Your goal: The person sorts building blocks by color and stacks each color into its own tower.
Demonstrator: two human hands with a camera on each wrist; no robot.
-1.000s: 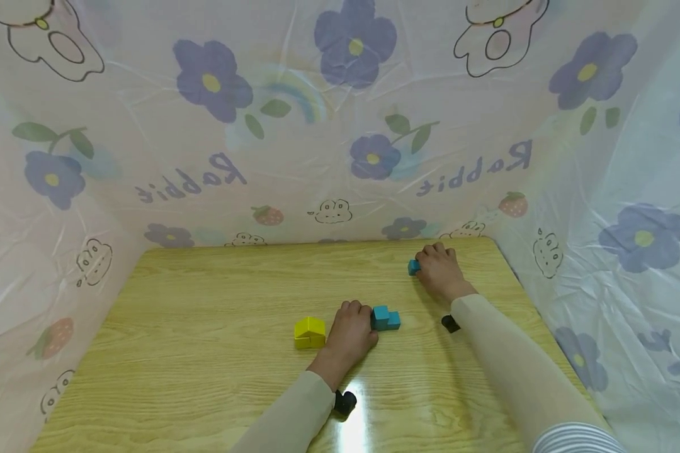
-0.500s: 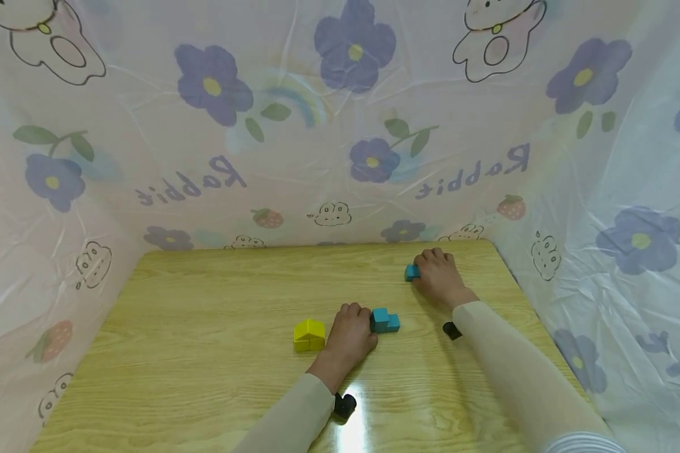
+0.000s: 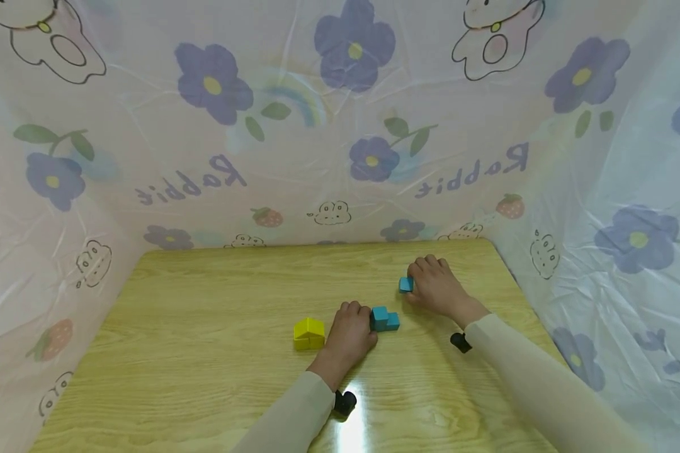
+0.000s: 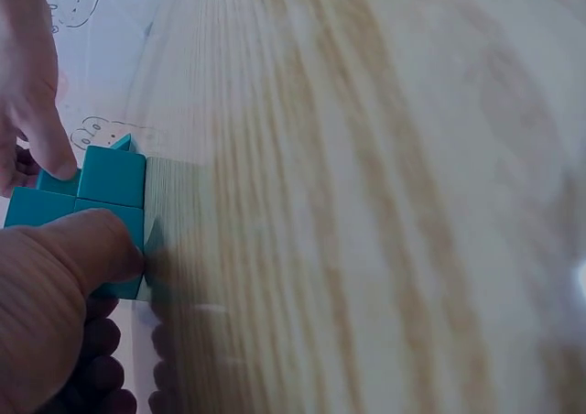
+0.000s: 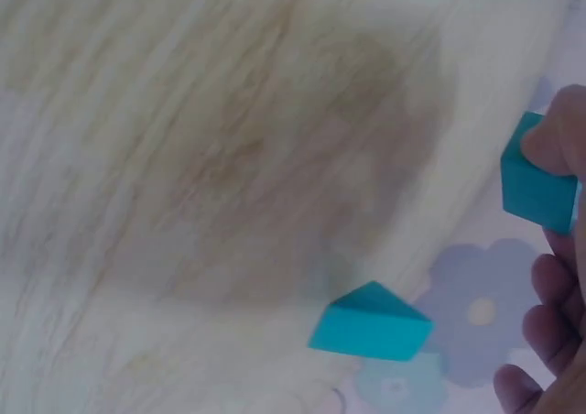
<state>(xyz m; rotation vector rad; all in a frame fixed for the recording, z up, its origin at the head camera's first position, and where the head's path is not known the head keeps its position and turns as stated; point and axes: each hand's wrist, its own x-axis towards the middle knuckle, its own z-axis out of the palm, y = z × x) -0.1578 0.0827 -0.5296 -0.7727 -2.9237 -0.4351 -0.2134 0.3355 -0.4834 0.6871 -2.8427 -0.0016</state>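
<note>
My left hand (image 3: 351, 335) grips a small group of teal blocks (image 3: 380, 318) at the middle of the table, one standing higher than its neighbour. In the left wrist view the thumb presses on the near face of the teal blocks (image 4: 110, 178), which sit side by side. My right hand (image 3: 435, 288), farther back and to the right, pinches another teal block (image 3: 406, 285). The thumb lies on that teal block (image 5: 536, 190) in the right wrist view. A teal triangular block (image 5: 371, 324) lies near the right hand there; the hand hides it in the head view.
Left of the left hand stands a small house-like stack of yellow blocks (image 3: 308, 334). The wooden table (image 3: 215, 302) is bounded by a patterned cloth (image 3: 294, 182) at the back and sides. Black wrist devices (image 3: 345, 403) show below the hands.
My right hand has moved left and toward the front with its teal block, closer to the group. The left hand keeps its hold in place.
</note>
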